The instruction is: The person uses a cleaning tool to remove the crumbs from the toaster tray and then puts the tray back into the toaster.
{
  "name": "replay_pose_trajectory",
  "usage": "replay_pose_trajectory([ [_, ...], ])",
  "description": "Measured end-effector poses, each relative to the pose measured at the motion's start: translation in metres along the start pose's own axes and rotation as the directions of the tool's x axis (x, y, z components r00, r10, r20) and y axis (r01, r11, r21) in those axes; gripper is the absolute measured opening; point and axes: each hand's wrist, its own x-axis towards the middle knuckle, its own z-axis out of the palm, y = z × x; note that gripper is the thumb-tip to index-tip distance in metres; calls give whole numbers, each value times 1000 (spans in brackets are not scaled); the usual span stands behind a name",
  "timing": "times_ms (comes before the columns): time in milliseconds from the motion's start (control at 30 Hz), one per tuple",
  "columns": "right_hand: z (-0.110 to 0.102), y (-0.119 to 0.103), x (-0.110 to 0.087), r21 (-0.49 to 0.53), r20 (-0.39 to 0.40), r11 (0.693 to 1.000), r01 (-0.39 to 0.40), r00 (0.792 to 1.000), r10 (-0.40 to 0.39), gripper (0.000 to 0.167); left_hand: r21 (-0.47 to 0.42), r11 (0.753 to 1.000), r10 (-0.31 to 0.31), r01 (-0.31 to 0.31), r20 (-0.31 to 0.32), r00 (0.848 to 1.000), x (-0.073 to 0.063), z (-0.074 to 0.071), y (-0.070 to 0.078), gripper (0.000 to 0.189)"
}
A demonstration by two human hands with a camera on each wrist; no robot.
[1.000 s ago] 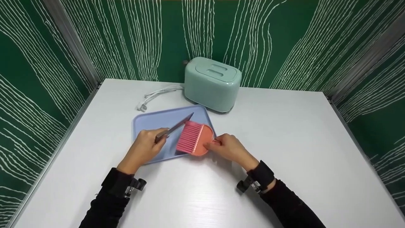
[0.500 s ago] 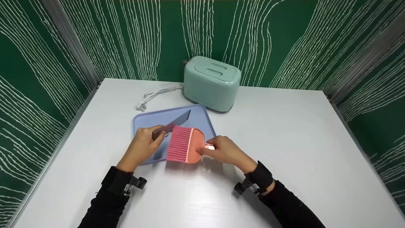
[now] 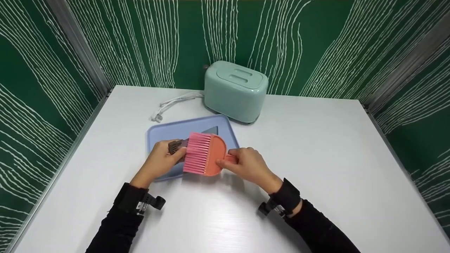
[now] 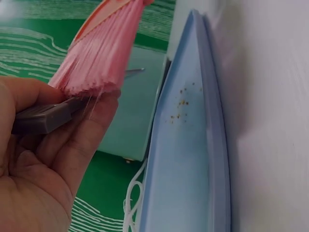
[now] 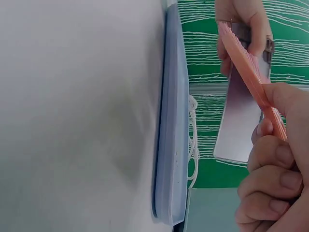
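My left hand (image 3: 162, 155) holds a knife by its dark handle (image 4: 41, 118), above a blue tray (image 3: 163, 133). The broad metal blade (image 5: 235, 121) shows in the right wrist view; from the head, only its far end shows past the brush. My right hand (image 3: 251, 166) grips the short handle of a flat orange brush (image 3: 216, 160) with pink bristles. In the left wrist view the bristles (image 4: 104, 63) lie over the knife close to the left fingers. Small brown crumbs (image 4: 182, 103) are scattered on the tray.
Behind the tray stands a mint-green toaster (image 3: 233, 93), its white cord and plug (image 3: 158, 116) lying to the left. Green walls with white lines (image 3: 191, 42) enclose the white table (image 3: 316, 151) at the back and sides.
The brush has moved left and now covers much of the blade, first dipping toward me and then rising slightly. The knife has turned in the left hand. Crumbs became visible on the tray.
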Motion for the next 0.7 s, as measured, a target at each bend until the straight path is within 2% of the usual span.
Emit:
replay_pose_trajectory([
  [133,-2,5,1,-23,-3,999,-43,999,43,56,-46,999,-24,25,20,1000,-1,-3,3,18],
  [367,-9,18,2,-71,-15,983,-170,985,170,60,-83,994,-67,65,-33,997,-2,-10,3,15],
  [467,-14,22,1,-99,-16,974,-205,979,204,61,-67,996,-56,52,-62,997,-4,-14,5,16],
  [700,-28,27,-1,-115,-33,965,-237,971,235,60,-11,1000,-14,13,-74,997,-7,-22,10,16],
])
